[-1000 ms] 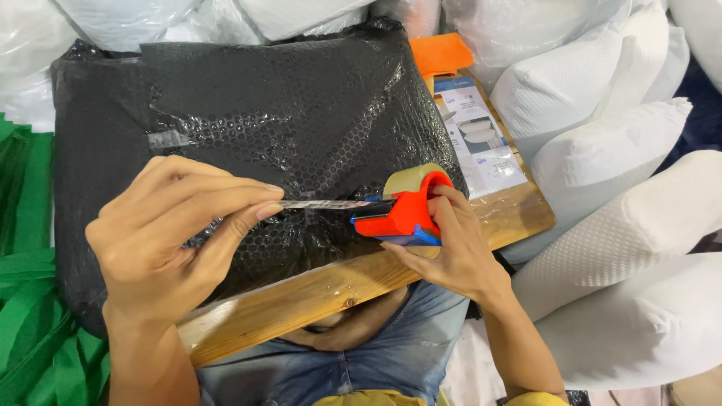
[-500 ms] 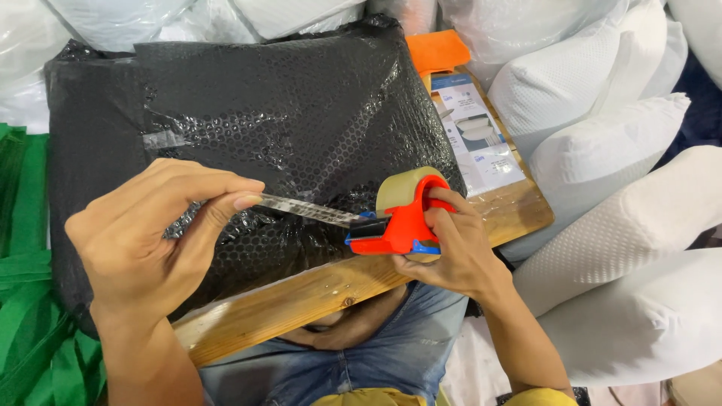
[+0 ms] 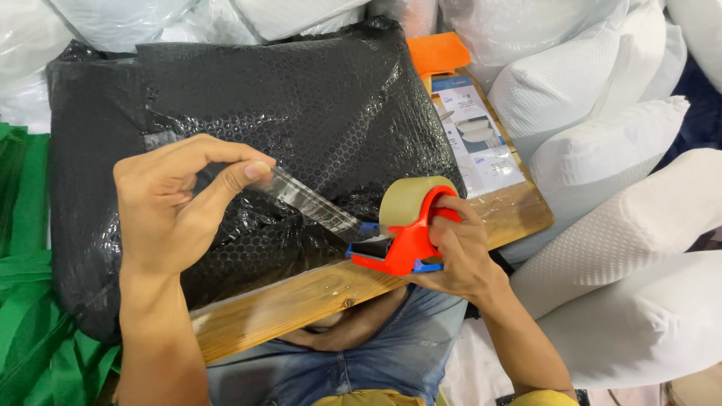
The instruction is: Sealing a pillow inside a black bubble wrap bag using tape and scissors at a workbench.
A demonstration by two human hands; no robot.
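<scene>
Wooden board point(image 3: 316, 297), bubbly black parcel point(image 3: 286, 98)

white pillows point(image 3: 602, 158) right | orange cloth point(image 3: 438, 51) top | green fabric point(image 3: 30, 248) left | printed sheet point(image 3: 477, 143) on board

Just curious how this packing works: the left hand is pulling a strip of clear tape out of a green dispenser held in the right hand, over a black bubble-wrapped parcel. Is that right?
Not quite: the tape dispenser is red-orange with blue trim, not green, as the head view shows. The rest holds: the left hand pinches the clear tape strip, the right hand grips the dispenser, over the black bubble-wrapped parcel.
</scene>
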